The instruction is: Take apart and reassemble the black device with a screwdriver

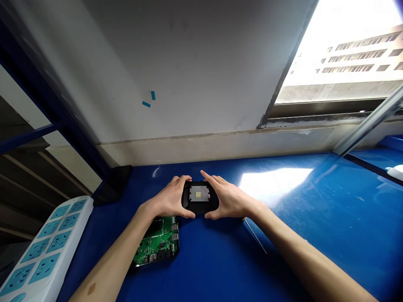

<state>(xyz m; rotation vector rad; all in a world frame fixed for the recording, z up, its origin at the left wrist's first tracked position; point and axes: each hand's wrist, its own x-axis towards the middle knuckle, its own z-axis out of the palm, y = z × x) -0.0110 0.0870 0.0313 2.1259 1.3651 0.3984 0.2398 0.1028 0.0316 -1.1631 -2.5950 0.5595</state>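
Note:
My left hand [170, 198] and my right hand [231, 199] grip a black plastic casing [200, 208] from its two sides, thumbs at the near edge. A silver metal plate [204, 193] sits in the casing, with a small pale yellow square pad [198, 194] on it. Below my left hand lies a green circuit board [157, 243] with ports along its edges, partly hidden by my left wrist and forearm. Beside my right wrist is a thin metal rod [256, 238] with a yellow end, partly covered by the wrist.
A white power strip [71, 239] with blue sockets runs along the left of the blue table [217, 264]. A blue metal frame post [74, 126] with a black foot stands at the back left. Behind are a wall [195, 84] and, at right, a window [340, 75].

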